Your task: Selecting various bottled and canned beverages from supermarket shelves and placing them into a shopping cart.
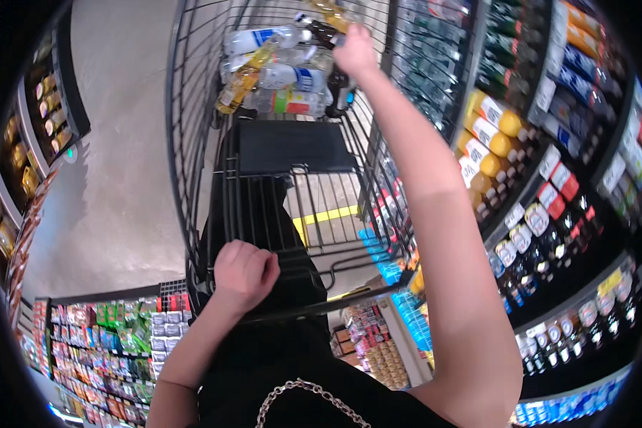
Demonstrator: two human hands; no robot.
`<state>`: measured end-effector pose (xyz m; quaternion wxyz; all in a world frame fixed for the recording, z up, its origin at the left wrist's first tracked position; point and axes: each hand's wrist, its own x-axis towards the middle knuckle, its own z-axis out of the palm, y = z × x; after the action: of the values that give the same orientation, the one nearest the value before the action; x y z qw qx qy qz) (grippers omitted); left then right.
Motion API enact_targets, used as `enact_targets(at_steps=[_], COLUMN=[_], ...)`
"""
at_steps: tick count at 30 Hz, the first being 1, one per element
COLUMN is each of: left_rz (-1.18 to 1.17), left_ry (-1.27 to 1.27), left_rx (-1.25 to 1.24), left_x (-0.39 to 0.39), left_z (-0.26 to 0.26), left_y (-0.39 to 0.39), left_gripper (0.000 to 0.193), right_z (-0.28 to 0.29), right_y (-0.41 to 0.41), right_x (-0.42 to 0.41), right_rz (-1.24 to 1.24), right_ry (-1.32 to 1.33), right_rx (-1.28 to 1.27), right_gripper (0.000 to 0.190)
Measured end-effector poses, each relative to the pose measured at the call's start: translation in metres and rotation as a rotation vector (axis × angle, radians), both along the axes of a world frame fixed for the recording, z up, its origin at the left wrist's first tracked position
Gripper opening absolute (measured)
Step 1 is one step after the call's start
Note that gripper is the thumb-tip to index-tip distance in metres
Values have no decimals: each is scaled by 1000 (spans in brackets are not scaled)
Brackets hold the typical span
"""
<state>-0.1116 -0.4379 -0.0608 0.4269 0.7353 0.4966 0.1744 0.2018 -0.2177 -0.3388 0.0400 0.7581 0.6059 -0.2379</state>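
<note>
Far inside the black wire shopping cart [179, 160], my right hand [357, 52] has its fingers around the base end of a dark bottle [316, 29] with a white cap. A yellow bottle [334, 16] lies just beyond it, partly behind my fingers. Several bottles are heaped in the basket: a clear bottle with a blue-and-white label [291, 77], a slanting bottle of yellow liquid [243, 77], and one with a green and red label [286, 101]. My left hand [243, 274] is curled into a fist by the cart handle [326, 309]; no object shows in it.
Shelves of drinks rise along the right, with orange juice bottles [487, 134] and dark bottles [535, 257]. The cart's black seat flap [294, 147] lies between me and the heap. Grey floor [123, 160] extends left; packaged goods [96, 348] fill racks at the lower left.
</note>
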Motion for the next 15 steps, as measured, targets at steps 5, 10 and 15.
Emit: enact_targets(at_steps=[5,10,15], left_rz=[-125,-153,-142], left_ry=[100,182,136], left_rx=[34,150,407], left_x=[7,2,11], left_z=[4,-13,-13], left_y=[-22,-54,-53], left_gripper=[17,11,6], right_z=[183,369,403], right_y=[-80,-236,-467], right_x=[-30,-18,18], right_rz=[0,-132,-494], right_ry=[464,677,418], right_rx=[136,581,637], right_gripper=[36,20,19])
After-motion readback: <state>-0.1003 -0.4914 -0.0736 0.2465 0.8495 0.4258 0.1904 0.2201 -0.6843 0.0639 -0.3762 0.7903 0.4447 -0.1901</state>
